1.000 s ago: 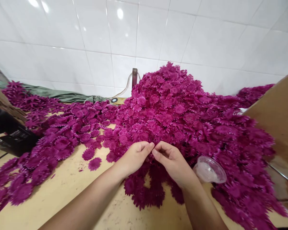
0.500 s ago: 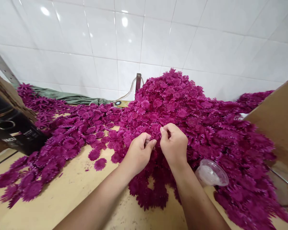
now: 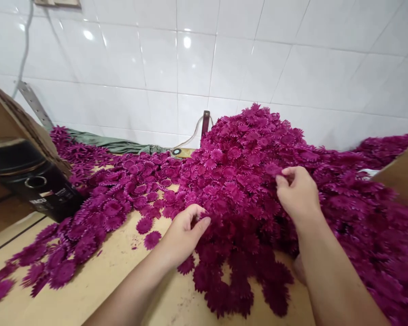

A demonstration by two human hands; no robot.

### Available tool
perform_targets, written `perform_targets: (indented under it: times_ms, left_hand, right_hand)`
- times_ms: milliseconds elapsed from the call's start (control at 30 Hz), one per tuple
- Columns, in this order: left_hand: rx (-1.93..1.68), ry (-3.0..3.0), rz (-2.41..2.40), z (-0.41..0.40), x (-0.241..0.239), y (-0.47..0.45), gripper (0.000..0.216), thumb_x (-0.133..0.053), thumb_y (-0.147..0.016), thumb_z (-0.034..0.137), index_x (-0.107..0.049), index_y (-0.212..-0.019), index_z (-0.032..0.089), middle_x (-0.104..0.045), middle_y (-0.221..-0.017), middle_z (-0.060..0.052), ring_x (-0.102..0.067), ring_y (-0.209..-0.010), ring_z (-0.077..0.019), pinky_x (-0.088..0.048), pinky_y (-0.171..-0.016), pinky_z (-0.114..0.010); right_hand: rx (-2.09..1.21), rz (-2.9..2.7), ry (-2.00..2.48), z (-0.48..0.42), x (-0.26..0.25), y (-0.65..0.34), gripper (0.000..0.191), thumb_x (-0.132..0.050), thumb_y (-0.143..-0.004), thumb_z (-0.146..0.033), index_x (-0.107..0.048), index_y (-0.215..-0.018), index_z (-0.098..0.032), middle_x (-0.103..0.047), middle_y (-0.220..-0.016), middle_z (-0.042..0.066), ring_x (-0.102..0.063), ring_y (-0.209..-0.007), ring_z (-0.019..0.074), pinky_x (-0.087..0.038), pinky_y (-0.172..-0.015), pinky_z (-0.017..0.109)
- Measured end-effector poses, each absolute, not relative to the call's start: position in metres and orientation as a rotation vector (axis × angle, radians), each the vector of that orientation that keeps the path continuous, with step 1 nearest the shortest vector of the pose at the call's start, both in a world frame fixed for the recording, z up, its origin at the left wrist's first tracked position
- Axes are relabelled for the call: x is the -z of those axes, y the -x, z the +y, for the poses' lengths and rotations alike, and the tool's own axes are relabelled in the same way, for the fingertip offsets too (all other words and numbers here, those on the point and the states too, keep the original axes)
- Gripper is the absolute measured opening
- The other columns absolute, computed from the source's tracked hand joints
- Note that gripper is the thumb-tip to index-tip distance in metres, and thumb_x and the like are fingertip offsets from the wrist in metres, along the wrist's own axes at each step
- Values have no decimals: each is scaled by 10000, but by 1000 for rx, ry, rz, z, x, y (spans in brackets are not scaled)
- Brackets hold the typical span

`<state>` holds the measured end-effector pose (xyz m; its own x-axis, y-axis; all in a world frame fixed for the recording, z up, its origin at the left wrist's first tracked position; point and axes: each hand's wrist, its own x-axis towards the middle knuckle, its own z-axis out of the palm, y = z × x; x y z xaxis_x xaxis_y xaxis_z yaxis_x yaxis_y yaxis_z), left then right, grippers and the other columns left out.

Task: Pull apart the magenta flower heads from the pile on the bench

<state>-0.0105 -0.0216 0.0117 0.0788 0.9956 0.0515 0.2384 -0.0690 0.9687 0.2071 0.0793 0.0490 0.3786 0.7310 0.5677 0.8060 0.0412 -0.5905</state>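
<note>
A big heap of magenta artificial flower pieces (image 3: 238,149), round with fringed edges, rises in front of me. My right hand (image 3: 299,192) is closed in a pinch at the heap's right side, with a magenta flower piece (image 3: 274,168) at its thumb and fingertips. Lower and to the left, my left hand (image 3: 187,233) has its fingers curled toward the thumb over the heap's front edge. A bit of magenta shows by its fingertips, but what it holds blends into the pile behind. Below the hands, darker flower pieces (image 3: 224,285) lie in shadow on the tan tabletop (image 3: 122,271).
A black bottle (image 3: 44,185) leans beside a cardboard box (image 3: 17,117) on the left. Another cardboard piece (image 3: 404,176) stands at the right. Green cloth (image 3: 115,141) runs along the white tiled wall (image 3: 156,59), near a yellow object (image 3: 183,153).
My hands have moved apart: the right one went right and slightly up, the left one a little down and left. My view has shifted, and the clear plastic cup no longer shows.
</note>
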Motion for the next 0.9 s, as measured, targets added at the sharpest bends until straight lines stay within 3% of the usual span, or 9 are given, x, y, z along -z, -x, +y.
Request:
perform_targets:
  times_ms: [67, 167, 300, 400, 600, 767, 900]
  left_hand:
    - [-1096, -1451, 1244, -15, -11, 13, 77, -509, -749, 248, -537, -767, 178, -553, -735, 8, -492, -695, -134, -392, -675, -261]
    - [-1114, -1360, 1171, -8, -8, 7, 79, -536, -727, 251, -532, -750, 176, -516, -651, 35, -459, -613, -109, -379, -611, -237]
    - [-1109, -1257, 1139, -4, -1, -1, 115, -575, -687, 236, -561, -761, 151, -506, -606, 38, -415, -544, -91, -345, -543, -227]
    - [-1183, -1251, 1122, -2, 1, -2, 159, -597, -665, 234, -573, -800, 153, -498, -597, 48, -407, -535, -86, -331, -526, -217]
    - [-1270, -1197, 1096, -1, 4, -2, 157, -593, -668, 250, -508, -769, 166, -337, -506, 102, -305, -470, -60, -259, -468, -188]
    - [-1229, -1060, 952, -2, 4, -3, 285, -637, -651, 359, -497, -803, 163, -414, -515, 91, -360, -471, -57, -281, -474, -191]
    - [-1211, -1033, 904, -3, 0, 0, 345, -679, -610, 398, -526, -799, 151, -478, -556, 65, -418, -515, -66, -327, -511, -199]
  right_hand:
    - [79, -1485, 1583, 72, -43, -206, 166, -530, -637, -174, -498, -799, -195, -518, -795, 59, -517, -670, 196, -424, -660, 354]
    - [31, -1610, 1414, 50, -35, -190, 178, -504, -687, -207, -546, -857, -173, -559, -912, 104, -556, -796, 219, -449, -730, 373]
    - [-249, -1802, 1254, 12, -31, -162, 164, -480, -792, -308, -579, -832, -184, -617, -789, 57, -575, -710, 179, -465, -693, 325]
    - [-431, -1912, 1222, -4, -27, -148, 128, -530, -778, -301, -573, -807, -184, -613, -778, 45, -565, -706, 167, -456, -671, 305]
    - [-1001, -1914, 1184, 3, -13, -141, 106, -537, -756, -272, -560, -774, -170, -589, -718, 5, -538, -658, 132, -437, -643, 269]
    - [-1498, -1804, 953, 9, -3, -137, 186, -548, -748, -336, -549, -782, -154, -557, -733, -1, -503, -682, 118, -418, -676, 263]
    - [-1538, -1742, 874, 7, -2, -132, 199, -553, -733, -358, -548, -752, -160, -478, -659, -32, -445, -621, 100, -381, -633, 241]
